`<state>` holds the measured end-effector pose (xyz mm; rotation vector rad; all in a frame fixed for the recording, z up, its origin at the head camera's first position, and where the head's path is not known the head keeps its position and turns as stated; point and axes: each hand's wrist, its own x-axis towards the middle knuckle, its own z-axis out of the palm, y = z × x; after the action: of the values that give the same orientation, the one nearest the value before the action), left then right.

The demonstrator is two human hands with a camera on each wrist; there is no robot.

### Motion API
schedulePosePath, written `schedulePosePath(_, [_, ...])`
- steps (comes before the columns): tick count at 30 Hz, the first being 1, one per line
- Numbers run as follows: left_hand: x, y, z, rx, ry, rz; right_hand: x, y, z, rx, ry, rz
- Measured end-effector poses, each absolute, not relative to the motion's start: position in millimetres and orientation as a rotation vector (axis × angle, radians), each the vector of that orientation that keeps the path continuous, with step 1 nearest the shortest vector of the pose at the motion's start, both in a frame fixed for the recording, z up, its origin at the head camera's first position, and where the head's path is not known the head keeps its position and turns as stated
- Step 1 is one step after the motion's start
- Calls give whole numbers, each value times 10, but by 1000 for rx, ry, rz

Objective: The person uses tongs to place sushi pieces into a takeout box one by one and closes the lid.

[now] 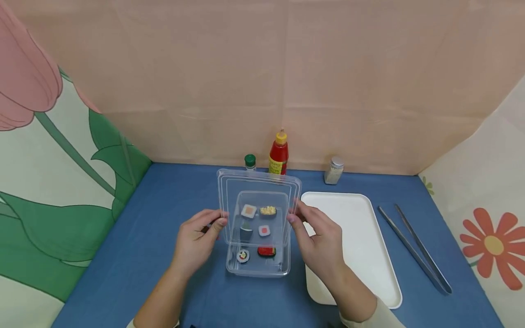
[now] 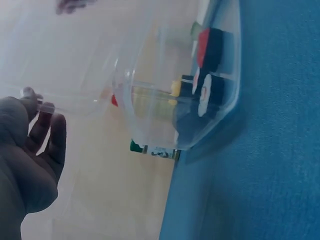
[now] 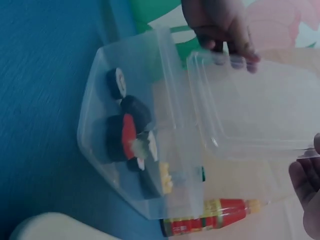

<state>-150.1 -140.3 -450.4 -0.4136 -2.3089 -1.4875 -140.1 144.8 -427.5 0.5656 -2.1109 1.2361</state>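
A clear plastic lid (image 1: 229,191) is held up and tilted over a clear plastic container (image 1: 258,272). My left hand (image 1: 196,246) pinches its left edge between thumb and fingers, while my right hand (image 1: 321,241) pinches the right edge. Inside the container sit several toy sushi pieces: a red-topped one (image 1: 266,251), a round roll (image 1: 243,256), a yellow-topped one (image 1: 268,210), a white roll with an orange middle (image 1: 249,211) and others. In the right wrist view, a gap shows between the lid (image 3: 260,110) and the container's rim (image 3: 172,85).
A white tray (image 1: 365,246) lies right of the container, partly under my right forearm. Metal tongs (image 1: 418,250) lie farther right. Behind stand a red sauce bottle (image 1: 279,152), a green-capped shaker (image 1: 249,161) and a silver-capped shaker (image 1: 334,171).
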Motion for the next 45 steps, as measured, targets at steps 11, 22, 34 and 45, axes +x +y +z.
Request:
schedulePosePath(11, [-1545,-1403,-4610,-256,-2527,-1534,-1586,1460,-4483,387,-2361,1262])
schedulePosePath(22, [-1628,-1429,-4752,-181,-2738,-1462,-1733,1412,-4669,255,-2635,1134])
schedulePosePath(34, [-1694,-1414,-4820,-171,-2866,-1375,-1817,1382,-4777,158,-2806,1125])
schedulePosePath(45, [-1715,-1386,-4843,-159,-2897,-1359,-1828,1406,-4823,149,-2834,1133])
